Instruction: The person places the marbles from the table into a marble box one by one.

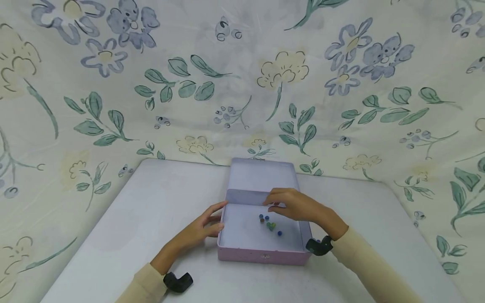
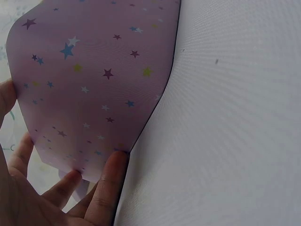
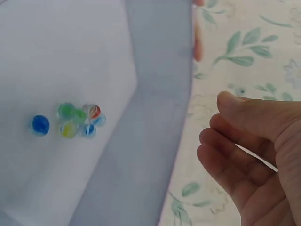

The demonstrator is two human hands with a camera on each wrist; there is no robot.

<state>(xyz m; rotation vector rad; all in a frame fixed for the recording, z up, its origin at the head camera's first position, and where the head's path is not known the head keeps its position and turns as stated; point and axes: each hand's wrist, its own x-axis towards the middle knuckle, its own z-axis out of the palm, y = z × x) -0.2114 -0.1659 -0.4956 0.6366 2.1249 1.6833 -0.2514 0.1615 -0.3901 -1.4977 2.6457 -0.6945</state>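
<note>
Centrally on the white table sits an open lilac tin box, a cluster of small coloured glass marbles lying inside. Relaxed left hand fingers rest against its star-printed left wall. Above the marbles, the right hand hovers loosely curled, apparently holding nothing.

Open lilac tin box on white table; marbles clustered inside. Left hand touches box's left wall. Right hand hovers above marbles, fingers curled.
</note>
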